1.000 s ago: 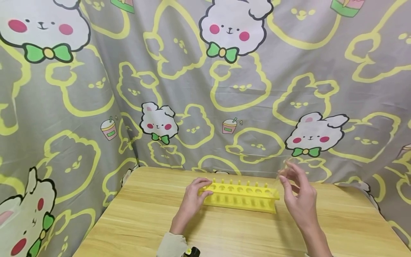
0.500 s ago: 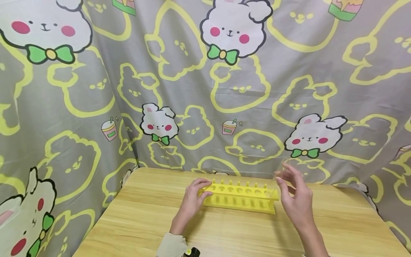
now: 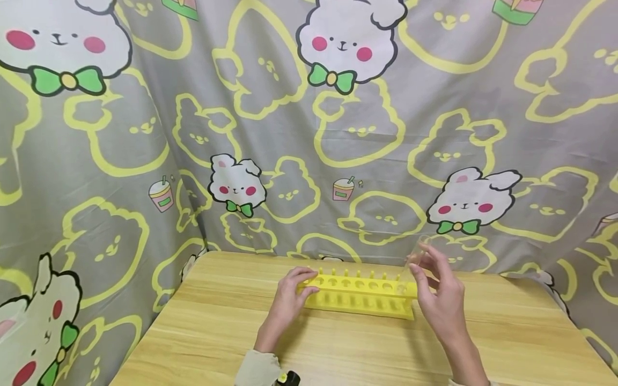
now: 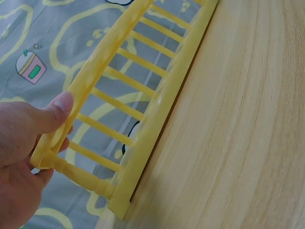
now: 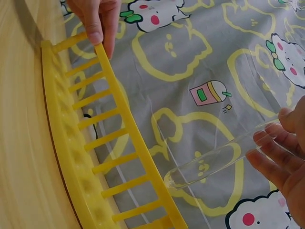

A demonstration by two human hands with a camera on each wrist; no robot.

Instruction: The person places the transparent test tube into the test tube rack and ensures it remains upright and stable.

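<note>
A yellow test tube rack (image 3: 359,300) stands on the wooden table, with a row of round holes on top and upright pegs behind them. At its left end my left hand (image 3: 289,295) grips the top rail; the left wrist view shows the thumb (image 4: 61,105) on the rail's near side. My right hand (image 3: 441,295) pinches a clear glass test tube (image 5: 209,164) near its upper end, over the rack's right end. The tube leans, its rounded bottom close to the top rail at the rightmost holes. Whether it touches the rail I cannot tell.
The wooden table (image 3: 347,354) reaches back to a grey patterned curtain (image 3: 289,134) hanging close behind the rack. A small black object (image 3: 289,378) is at the left sleeve cuff (image 3: 258,367).
My right hand has moved a little to the left, bringing the test tube over the rack's right end. The left hand and the rack stay in place.
</note>
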